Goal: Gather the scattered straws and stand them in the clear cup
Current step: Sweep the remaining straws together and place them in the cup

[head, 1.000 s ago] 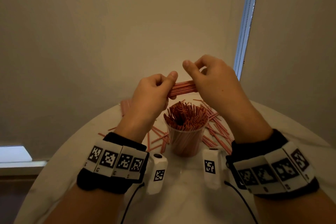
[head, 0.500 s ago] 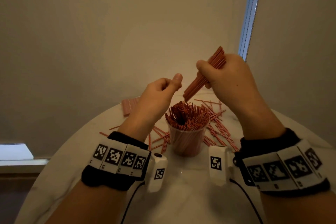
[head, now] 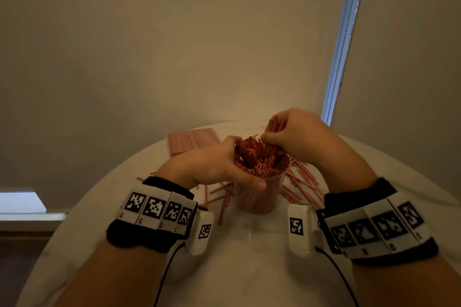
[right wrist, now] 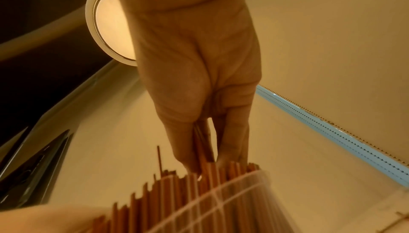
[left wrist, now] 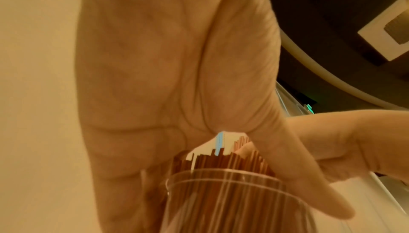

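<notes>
Nearest the camera on the pale round worktop [head: 249, 269], the clear cup [head: 259, 197] stood upright, already packed with red-and-white straws whose tops fanned out above its rim. The left hand [head: 207, 167] was wrapped round the cup's upper wall, thumb across the near side and fingers curled round the far side, also herding the straw tops inward. A thin-walled plastic cup like this probably flexed under a squeeze and was top-heavy with so full a load, so a grip high on the wall, firm but not crushing, looked the sensible place to steady it.

Just above the cup's far right edge, the right hand [head: 296, 137] pinched a small bundle of straws [head: 275, 125] between thumb and curled fingers, lower ends pushed down among those already standing. The straws appeared light, thin and fairly stiff along their length, yet easy to kink, and smooth enough to slide past one another; holding the bundle near its middle and feeding it in straight seemed wiser than forcing it into the crowded cup.

Beyond and beside the cup, loose straws [head: 301, 182] lay scattered flat on the worktop, more on the right than the left. Farther back on the left lay a flat packet of straws [head: 192, 141], well apart from the cup.
</notes>
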Tool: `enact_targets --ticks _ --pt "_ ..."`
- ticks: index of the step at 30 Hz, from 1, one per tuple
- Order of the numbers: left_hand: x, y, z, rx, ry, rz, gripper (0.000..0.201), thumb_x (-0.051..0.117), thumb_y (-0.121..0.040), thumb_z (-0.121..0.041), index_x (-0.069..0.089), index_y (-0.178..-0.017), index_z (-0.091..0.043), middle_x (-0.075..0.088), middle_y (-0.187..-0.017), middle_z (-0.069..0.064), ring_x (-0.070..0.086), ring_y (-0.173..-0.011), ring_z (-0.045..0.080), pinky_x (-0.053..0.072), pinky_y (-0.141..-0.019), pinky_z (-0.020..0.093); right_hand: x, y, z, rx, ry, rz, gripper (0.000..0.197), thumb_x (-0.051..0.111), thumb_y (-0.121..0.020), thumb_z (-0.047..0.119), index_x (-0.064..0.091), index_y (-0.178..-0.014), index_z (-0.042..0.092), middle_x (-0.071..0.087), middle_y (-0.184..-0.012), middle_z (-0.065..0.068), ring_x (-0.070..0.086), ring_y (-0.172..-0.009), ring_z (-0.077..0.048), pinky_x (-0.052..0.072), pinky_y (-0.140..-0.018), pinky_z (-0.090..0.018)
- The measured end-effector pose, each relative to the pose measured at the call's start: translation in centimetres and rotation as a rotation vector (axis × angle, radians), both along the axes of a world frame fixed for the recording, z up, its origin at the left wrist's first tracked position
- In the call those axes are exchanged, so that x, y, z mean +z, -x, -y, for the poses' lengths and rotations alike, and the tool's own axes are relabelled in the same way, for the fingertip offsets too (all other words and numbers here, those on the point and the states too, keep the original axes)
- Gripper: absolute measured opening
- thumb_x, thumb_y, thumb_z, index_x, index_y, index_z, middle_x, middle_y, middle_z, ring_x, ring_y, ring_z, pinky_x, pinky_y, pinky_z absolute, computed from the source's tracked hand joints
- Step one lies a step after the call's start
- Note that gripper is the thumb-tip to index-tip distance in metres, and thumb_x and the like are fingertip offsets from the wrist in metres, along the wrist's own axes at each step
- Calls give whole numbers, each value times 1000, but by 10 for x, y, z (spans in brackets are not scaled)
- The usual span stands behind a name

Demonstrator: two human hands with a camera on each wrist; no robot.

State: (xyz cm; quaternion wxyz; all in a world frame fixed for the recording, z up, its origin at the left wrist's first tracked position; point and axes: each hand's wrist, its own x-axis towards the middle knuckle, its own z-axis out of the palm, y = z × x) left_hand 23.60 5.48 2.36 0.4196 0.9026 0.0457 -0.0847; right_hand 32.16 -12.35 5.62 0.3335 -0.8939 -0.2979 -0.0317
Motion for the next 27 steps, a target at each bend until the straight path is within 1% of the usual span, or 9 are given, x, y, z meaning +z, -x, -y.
enact_targets --ticks 4,8,11,15,17,19,21,24,27 --pt "-1 -2 -1 31 -17 25 122 99 -53 -51 28 -148 -27 65 -127 -6 62 -120 16 50 -108 41 -6 4 -12 -36 161 102 20 74 -85 38 73 -92 20 70 -87 -2 66 -82 -20 60 -76 -39" --pt "-3 -1 0 33 6 37 113 100 -54 -47 29 -141 -33 66 -123 -6 65 -116 14 54 -104 39 -12 6 -17 19 292 91 27 70 -88 40 73 -82 14 70 -76 -4 68 -73 -22 59 -73 -40" --pt "-2 -1 1 20 26 40 111 100 -54 -45 30 -139 -35 65 -122 -7 64 -116 14 55 -102 39 -13 4 -16 23 203 45 35 63 -91 46 70 -80 13 70 -69 -4 68 -66 -20 59 -66 -38" --pt "-3 -2 0 8 42 34 121 100 -57 -41 21 -148 -38 66 -129 -4 62 -122 16 49 -109 43 -6 -1 -9 -14 -43 -27 33 60 -94 44 66 -79 16 69 -53 2 65 -46 -8 46 -46 -23" --pt "-4 -3 -1 24 6 34 132 99 -55 -46 12 -154 -36 63 -135 -2 58 -127 20 45 -113 45 -6 -1 -6 63 -12 -91 21 64 -92 43 66 -84 24 71 -68 4 67 -59 -8 49 -53 -23" --pt "-4 -3 -1 43 -50 41 134 98 -51 -55 16 -154 -30 61 -133 -3 57 -126 20 46 -111 44 -9 1 -8 146 120 -134 14 65 -92 42 70 -92 28 68 -82 10 64 -74 -8 53 -64 -25" --pt "-4 -3 -1 50 -89 44 128 96 -46 -63 29 -148 -25 61 -127 -6 59 -120 17 50 -107 42 -9 4 -11 147 182 -109 23 62 -93 49 71 -99 28 66 -88 10 61 -77 -7 53 -66 -24" --pt "-3 -3 1 36 -60 32 124 97 -44 -62 36 -145 -23 63 -128 -4 60 -120 19 51 -106 43 -1 6 -4 149 166 -94 53 51 -86 72 64 -116 31 66 -106 5 61 -85 -10 53 -69 -27" --pt "-3 -3 2 29 -51 35 117 98 -45 -58 43 -140 -18 68 -124 2 65 -116 23 54 -101 47 6 11 7 329 268 -232 71 67 -65 77 57 -126 42 67 -112 11 64 -99 -12 54 -91 -39"
